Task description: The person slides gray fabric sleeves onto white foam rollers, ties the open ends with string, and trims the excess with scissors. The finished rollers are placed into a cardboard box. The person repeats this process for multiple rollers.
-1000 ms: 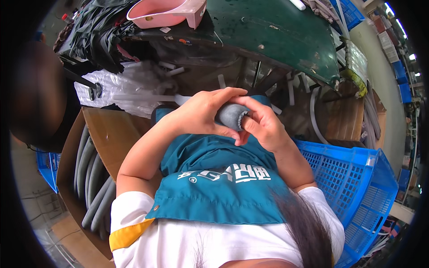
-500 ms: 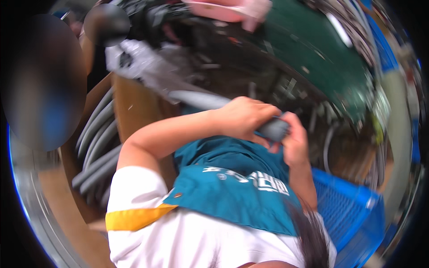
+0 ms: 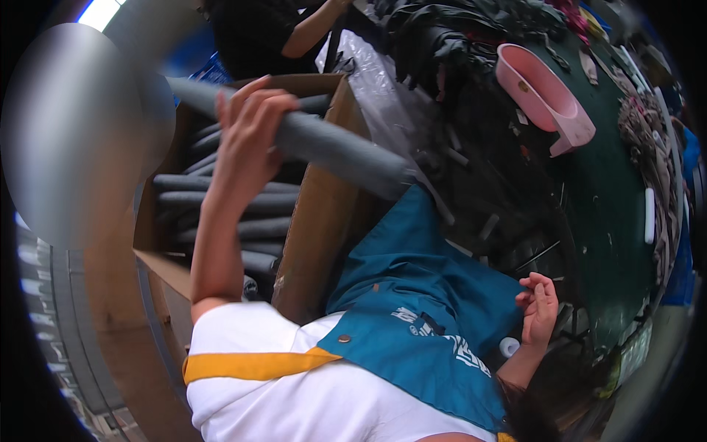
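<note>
My left hand (image 3: pixel 254 132) is wrapped over the middle of a thick grey foam tube (image 3: pixel 346 151). The tube slants above an open cardboard box (image 3: pixel 317 214), and its near end hangs past the box's right wall, by my teal apron (image 3: pixel 420 258). Its far end runs into a blurred patch at the upper left. Inside the box lie several similar grey tubes (image 3: pixel 228 202), stacked lengthwise. Away to the right, my right hand (image 3: pixel 541 306) is raised beside the apron with its fingers loosely bent and apart, holding nothing.
A pink plastic basin (image 3: pixel 541 92) sits by a heap of dark fabric (image 3: pixel 434 44) on a green surface (image 3: pixel 615 258). Clear plastic sheeting (image 3: pixel 383 88) lies beyond the box. Another person's arm (image 3: pixel 313 31) reaches in at the top. A white tube (image 3: pixel 649 214) lies at right.
The grey foam tube has gone from in front of my waist to above the box at left, carried by my left hand. My right hand has let go of it and come away.
</note>
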`<move>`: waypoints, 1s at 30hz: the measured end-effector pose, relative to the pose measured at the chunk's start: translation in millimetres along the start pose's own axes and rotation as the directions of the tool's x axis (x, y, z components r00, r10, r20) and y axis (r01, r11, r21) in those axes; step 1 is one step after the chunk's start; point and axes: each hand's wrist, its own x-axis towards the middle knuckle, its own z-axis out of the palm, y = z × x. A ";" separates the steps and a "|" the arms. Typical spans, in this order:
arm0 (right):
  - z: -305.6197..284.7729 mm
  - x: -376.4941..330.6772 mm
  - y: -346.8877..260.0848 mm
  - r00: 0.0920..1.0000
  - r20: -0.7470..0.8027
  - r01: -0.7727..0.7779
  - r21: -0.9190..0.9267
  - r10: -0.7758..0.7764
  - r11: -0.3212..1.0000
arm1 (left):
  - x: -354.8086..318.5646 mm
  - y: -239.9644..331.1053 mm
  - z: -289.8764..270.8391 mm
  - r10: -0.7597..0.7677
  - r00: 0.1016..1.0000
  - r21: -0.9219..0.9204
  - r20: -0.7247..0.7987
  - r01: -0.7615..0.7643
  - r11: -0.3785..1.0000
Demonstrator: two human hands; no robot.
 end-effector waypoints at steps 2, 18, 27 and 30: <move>-15.9 -9.9 -3.8 1.000 -0.008 0.011 -0.621 -0.021 0.784 | -28.1 -28.4 -9.8 -0.244 0.958 0.235 0.147 0.206 0.950; -41.7 -69.4 93.8 0.761 -0.360 0.023 -0.816 -0.539 0.577 | 188.9 65.3 121.6 0.641 0.482 -0.611 0.597 -0.245 0.753; -12.9 -12.5 137.4 0.640 -0.278 -0.149 -0.959 -0.717 0.239 | 359.8 99.1 320.1 0.260 0.911 -0.361 0.321 -0.136 0.922; -4.9 -0.5 124.6 0.698 -0.232 -0.140 -0.972 -0.678 0.189 | 400.4 106.0 377.5 0.184 0.967 -0.087 0.178 -0.171 0.981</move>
